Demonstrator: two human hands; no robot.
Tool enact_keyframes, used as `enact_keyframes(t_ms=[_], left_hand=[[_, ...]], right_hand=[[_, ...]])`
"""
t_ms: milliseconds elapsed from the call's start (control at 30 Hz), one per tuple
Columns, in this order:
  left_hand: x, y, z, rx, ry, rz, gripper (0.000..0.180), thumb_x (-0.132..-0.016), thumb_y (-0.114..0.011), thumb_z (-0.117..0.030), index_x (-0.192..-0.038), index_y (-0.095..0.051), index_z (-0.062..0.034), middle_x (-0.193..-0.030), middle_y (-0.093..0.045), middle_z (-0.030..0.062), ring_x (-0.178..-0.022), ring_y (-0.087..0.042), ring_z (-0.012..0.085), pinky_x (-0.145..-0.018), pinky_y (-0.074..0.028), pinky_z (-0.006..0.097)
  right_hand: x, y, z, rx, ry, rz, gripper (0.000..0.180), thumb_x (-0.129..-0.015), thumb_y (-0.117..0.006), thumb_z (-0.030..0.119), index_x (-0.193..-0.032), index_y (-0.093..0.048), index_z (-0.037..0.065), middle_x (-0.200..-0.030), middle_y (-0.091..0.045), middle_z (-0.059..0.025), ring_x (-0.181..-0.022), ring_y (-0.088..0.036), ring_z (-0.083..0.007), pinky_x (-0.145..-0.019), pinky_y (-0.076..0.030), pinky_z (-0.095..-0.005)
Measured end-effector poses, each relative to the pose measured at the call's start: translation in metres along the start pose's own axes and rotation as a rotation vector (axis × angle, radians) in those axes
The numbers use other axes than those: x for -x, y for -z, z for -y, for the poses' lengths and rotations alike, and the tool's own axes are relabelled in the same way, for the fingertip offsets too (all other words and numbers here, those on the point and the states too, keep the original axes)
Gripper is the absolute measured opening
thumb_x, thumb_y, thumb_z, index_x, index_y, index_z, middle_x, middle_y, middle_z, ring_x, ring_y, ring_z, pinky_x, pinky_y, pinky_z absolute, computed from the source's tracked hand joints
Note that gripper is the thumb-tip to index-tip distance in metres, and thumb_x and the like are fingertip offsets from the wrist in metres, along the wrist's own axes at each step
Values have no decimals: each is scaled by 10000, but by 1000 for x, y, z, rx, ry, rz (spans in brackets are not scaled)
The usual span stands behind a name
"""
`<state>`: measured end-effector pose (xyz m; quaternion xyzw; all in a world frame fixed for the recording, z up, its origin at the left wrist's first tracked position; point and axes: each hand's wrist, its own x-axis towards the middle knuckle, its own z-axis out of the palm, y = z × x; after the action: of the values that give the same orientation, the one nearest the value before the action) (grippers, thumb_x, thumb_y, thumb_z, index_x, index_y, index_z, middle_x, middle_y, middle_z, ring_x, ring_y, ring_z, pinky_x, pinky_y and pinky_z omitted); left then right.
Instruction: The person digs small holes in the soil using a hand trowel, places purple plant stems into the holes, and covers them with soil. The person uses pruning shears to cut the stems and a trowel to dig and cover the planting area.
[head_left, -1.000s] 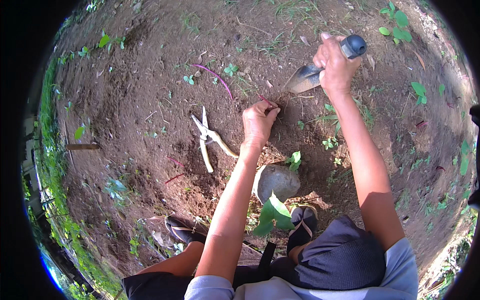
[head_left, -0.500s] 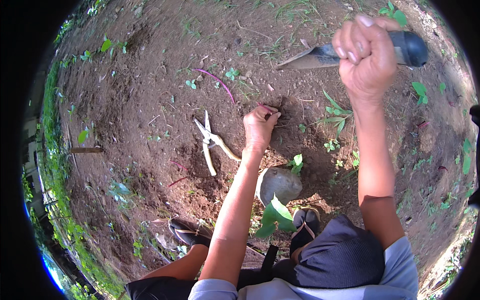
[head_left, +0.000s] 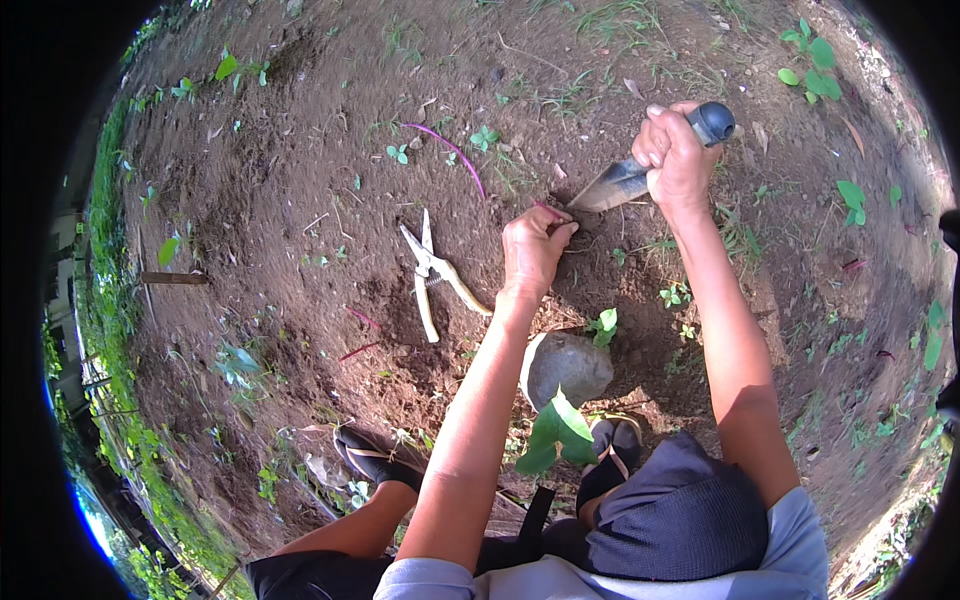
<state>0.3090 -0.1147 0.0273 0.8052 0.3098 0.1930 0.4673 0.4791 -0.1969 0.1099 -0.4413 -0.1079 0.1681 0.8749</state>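
My right hand [head_left: 680,160] is wrapped round the dark handle of a hand trowel [head_left: 612,187]. The trowel is tilted, its rounded black end up to the right and its blade tip at the soil just beyond my left fingers. Low over the ground, my left hand [head_left: 530,250] pinches a thin pinkish-red stem [head_left: 549,208]; its lower end is hidden. To the left of that hand lie garden pruners [head_left: 430,272] with pale handles, their blades spread. A loose purple-pink stem [head_left: 455,152] curves on the soil a little farther off.
A grey rock [head_left: 565,368] sits close by my left forearm, with a broad green leaf [head_left: 555,436] nearer to me. My sandalled feet [head_left: 378,455] stand on the soil. A short wooden stick [head_left: 174,278] lies far left, and small weeds [head_left: 675,295] grow around.
My right hand has swung the trowel down and to the left, bringing its blade tip to the soil near my left hand. The left hand keeps its pinch on the stem.
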Motion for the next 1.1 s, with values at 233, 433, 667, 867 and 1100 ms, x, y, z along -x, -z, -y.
enact_keyframes(t_ms=[233,433,667,867,1100], left_hand=[[-1,1,-1,37,58,27,119,-743,-752,-56,-847,-704,-22,-744,-682,71,-649,-608,88,-615,-493,243],[2,3,1,16,6,26,115,-752,-745,-59,-850,-698,-19,-723,-676,65,-635,-609,90,-607,-495,244],[-1,0,4,21,40,39,123,-745,-753,-72,-848,-702,-27,-695,-672,61,-621,-611,92,-594,-496,253],[1,2,1,-18,16,26,128,-744,-752,-76,-852,-702,-29,-719,-679,69,-634,-614,94,-607,-499,261],[2,4,-2,32,0,22,134,-735,-758,-67,-848,-700,-27,-721,-674,72,-638,-605,95,-610,-493,263]], right_hand=[[6,-44,86,186,622,369,139,-823,-539,-31,-751,-527,88,-503,-401,19,-383,-378,-82,-368,-336,-262],[-24,-9,-2,216,190,-2,200,-803,-621,-20,-743,-455,74,-520,-419,6,-398,-379,-92,-383,-315,-262],[-31,16,-15,31,-85,-457,215,-835,-631,45,-733,-450,101,-517,-370,20,-412,-352,-90,-412,-290,-273],[9,-27,49,0,293,183,159,-785,-617,-7,-695,-502,57,-497,-457,-11,-366,-422,-86,-338,-343,-264],[-16,-56,4,250,36,23,170,-762,-603,-60,-739,-493,67,-518,-436,18,-375,-382,-92,-366,-313,-257]])
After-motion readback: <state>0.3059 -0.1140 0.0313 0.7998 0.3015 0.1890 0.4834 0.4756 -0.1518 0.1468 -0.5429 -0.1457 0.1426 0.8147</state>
